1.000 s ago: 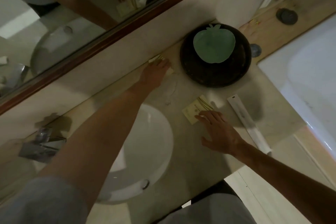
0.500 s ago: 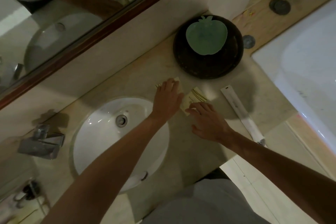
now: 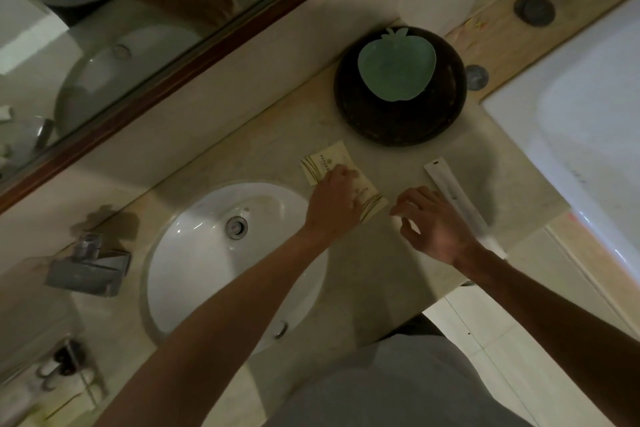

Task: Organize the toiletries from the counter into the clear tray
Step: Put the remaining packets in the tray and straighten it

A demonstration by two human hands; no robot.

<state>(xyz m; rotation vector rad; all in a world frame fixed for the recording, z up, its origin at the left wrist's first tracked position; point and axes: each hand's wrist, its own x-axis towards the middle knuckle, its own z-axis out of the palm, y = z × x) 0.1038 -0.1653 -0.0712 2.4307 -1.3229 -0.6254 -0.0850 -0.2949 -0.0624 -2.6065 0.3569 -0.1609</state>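
Two flat cream packets lie side by side on the beige counter, one (image 3: 327, 160) farther back and one (image 3: 372, 199) nearer. My left hand (image 3: 334, 199) lies over both, its fingers curled down onto them where they meet. My right hand (image 3: 434, 224) hovers just right of the packets, fingers bent and apart, holding nothing. A long white wrapped stick (image 3: 450, 189) lies on the counter by its knuckles. At the far lower left stands a clear holder (image 3: 67, 373) with small bottles, dim and hard to read.
A green apple-shaped dish (image 3: 396, 66) sits in a dark round bowl (image 3: 398, 125) behind the packets. The white sink (image 3: 207, 253) and chrome tap (image 3: 86, 269) are to the left, a mirror (image 3: 121, 45) runs along the back, and a white bathtub (image 3: 588, 121) lies to the right.
My left hand drew a cream packet from the back wall to beside the other packet. My right hand lifted off that second packet and shifted right toward the white stick.
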